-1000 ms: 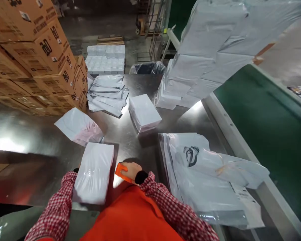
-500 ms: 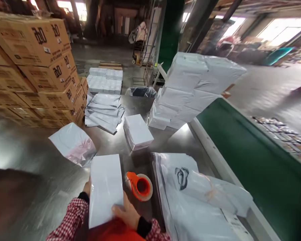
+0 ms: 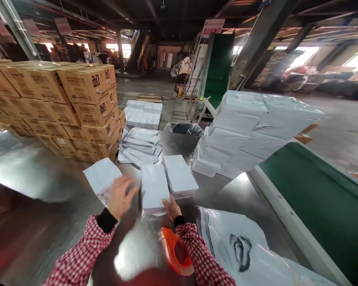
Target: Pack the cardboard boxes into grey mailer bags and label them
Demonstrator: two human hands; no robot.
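On the metal table lies a white wrapped paper block (image 3: 154,186), beside a second white block (image 3: 180,174). My right hand (image 3: 173,207) grips the near right corner of the first block, thumb at its front edge. To the left of it my left hand (image 3: 121,196) is raised, holding nothing, with its fingers loosely bent and apart. Just behind that hand lies a white plastic bag (image 3: 100,174), partly covered by it. An orange tape dispenser (image 3: 176,254) rests under my right forearm, which hides part of it.
Stacked brown cartons (image 3: 86,87) stand at the left. Loose white bags (image 3: 140,147) lie behind the blocks, and tall white wrapped bundles (image 3: 241,131) at the back right. Flat white plastic bags (image 3: 226,234) lie at the right front, beside a green conveyor belt (image 3: 310,198).
The block held in both hands has moved forward onto the table beside the other block. My left hand has let go and moved off to the left. The view has tilted up.
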